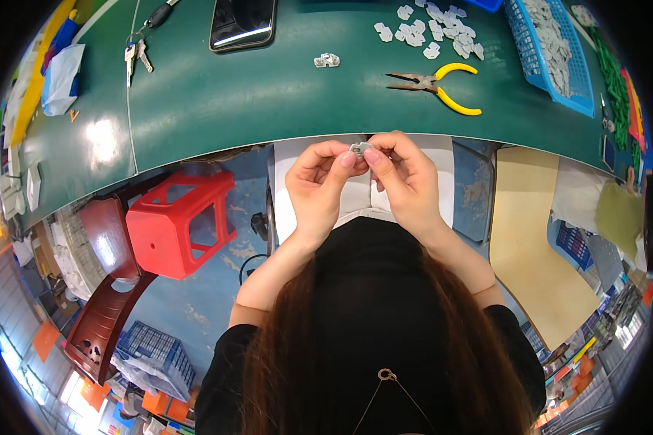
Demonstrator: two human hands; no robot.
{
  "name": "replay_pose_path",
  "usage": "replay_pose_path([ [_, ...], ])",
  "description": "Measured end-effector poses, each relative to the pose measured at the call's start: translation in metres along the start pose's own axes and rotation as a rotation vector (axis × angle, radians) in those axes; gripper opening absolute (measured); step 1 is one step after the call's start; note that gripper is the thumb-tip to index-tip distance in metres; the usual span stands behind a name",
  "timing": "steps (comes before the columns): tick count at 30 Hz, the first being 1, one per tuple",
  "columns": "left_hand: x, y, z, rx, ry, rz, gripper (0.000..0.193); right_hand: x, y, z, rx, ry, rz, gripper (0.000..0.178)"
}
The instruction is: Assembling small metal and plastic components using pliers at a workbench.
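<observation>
Both hands, left point(318, 183) and right point(406, 177), pinching a small grey part point(360, 148), lengthwise left-right, just off the table edge point(218, 148).

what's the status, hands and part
Left hand and right hand both pinch a small grey part at the green table edge. Pliers untouched. Nothing in the way.
</observation>
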State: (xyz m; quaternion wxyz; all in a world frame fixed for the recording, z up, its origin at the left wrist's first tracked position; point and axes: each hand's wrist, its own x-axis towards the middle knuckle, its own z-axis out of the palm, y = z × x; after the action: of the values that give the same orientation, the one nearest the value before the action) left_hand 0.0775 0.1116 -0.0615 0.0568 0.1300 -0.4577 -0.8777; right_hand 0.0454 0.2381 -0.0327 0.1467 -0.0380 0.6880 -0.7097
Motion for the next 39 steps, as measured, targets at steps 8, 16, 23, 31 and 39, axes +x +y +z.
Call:
replay_pose_path([
  [8,0.001,-0.005,-0.005,0.116,-0.012,0.109,0.013,0.001,-0.007,-0.001,-0.11,-0.039,-0.029,0.011],
  [16,0.001,-0.001,-0.005,0.025,0.04,-0.119,0.014,0.0,-0.004,-0.001,-0.088,-0.013,0.009,0.011],
  [23,0.002,-0.012,-0.011,0.069,0.025,-0.152,0.015,0.003,0.01,-0.001,-0.224,0.024,-0.053,0.012],
  [31,0.003,-0.022,-0.014,0.07,0.093,-0.092,0.016,0.002,0.021,0.013,-0.01,0.202,0.165,0.014],
  [39,0.006,-0.031,-0.013,0.015,0.117,-0.041,0.016,0.007,0.03,0.016,-0.122,0.264,-0.046,0.012],
])
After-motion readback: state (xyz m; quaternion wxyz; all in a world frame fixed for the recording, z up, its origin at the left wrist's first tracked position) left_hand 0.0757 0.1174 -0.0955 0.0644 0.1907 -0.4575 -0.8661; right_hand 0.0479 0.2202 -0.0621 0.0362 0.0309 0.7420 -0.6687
